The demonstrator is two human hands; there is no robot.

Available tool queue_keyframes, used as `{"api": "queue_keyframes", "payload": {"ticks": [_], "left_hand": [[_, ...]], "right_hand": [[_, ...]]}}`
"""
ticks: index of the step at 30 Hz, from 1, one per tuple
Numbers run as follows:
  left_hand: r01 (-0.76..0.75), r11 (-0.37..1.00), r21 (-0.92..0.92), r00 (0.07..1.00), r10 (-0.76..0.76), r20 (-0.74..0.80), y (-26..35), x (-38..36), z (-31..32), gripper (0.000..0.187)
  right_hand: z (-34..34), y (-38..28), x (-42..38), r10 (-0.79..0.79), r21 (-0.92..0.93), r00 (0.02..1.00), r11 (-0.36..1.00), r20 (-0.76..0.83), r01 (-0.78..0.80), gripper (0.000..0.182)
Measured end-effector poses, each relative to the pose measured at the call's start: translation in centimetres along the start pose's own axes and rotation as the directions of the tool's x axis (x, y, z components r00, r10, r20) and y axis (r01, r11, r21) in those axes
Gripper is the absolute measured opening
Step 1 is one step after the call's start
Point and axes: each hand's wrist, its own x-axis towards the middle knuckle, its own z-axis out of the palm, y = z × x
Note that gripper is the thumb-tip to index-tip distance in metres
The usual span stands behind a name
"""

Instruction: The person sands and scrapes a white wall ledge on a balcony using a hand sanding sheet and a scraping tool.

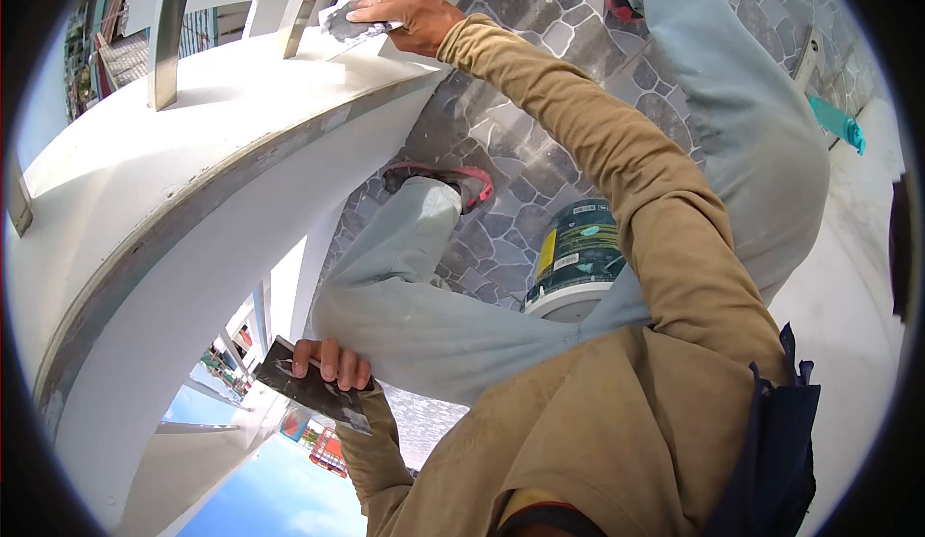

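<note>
My right hand (pixel 416 19) reaches out at the top, its fingers closed on a putty-smeared scraper blade (pixel 358 23) at the white ledge, beside the foot of a post. At the lower left my left hand (pixel 332 362) grips a dark flat plate (pixel 306 383) with pale smears; the fingers curl over its upper edge. The curved white ledge (pixel 231 104) runs between the two hands, with a rough grey strip along its edge.
Metal posts (pixel 166 41) rise from the ledge. A green bucket (pixel 581 253) stands between my bent legs on the stone-patterned floor (pixel 511 238). A teal object (pixel 838 123) and a long flat tool (pixel 809 58) lie at the right.
</note>
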Motion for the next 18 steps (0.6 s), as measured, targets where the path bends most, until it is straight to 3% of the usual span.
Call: {"api": "queue_keyframes", "payload": {"ticks": [3,5,7,9,13,18], "left_hand": [[-0.009,1.000,-0.005,1.000,0.009,0.029,-0.1,0.1,-0.5,0.021],[-0.014,1.000,-0.003,1.000,0.014,0.022,0.1,-0.1,-0.7,0.022],[0.019,0.999,-0.045,1.000,-0.019,0.003,0.4,-0.2,-0.9,0.023],[0.027,0.999,-0.037,1.000,-0.027,0.001,0.6,-0.1,-0.9,0.022],[0.024,0.999,-0.044,1.000,-0.024,0.017,0.4,0.5,-1.0,0.021],[0.025,0.998,-0.060,0.999,-0.023,0.044,0.6,0.3,-1.3,0.020]], "right_hand": [[2.1,1.4,0.7,0.002,0.068,0.998,0.998,0.061,-0.006,0.054],[3.5,2.0,1.4,-0.101,0.160,0.995,0.982,0.012,0.098,0.052],[4.7,3.0,1.9,-0.096,0.153,0.994,0.985,0.059,0.086,0.055],[6.0,3.9,2.3,-0.137,0.062,0.990,0.989,0.030,0.135,0.061],[7.8,5.0,2.9,-0.245,0.056,0.969,0.968,0.035,0.243,0.063],[8.9,4.3,3.3,-0.190,0.092,0.977,0.979,0.099,0.181,0.070]]}}
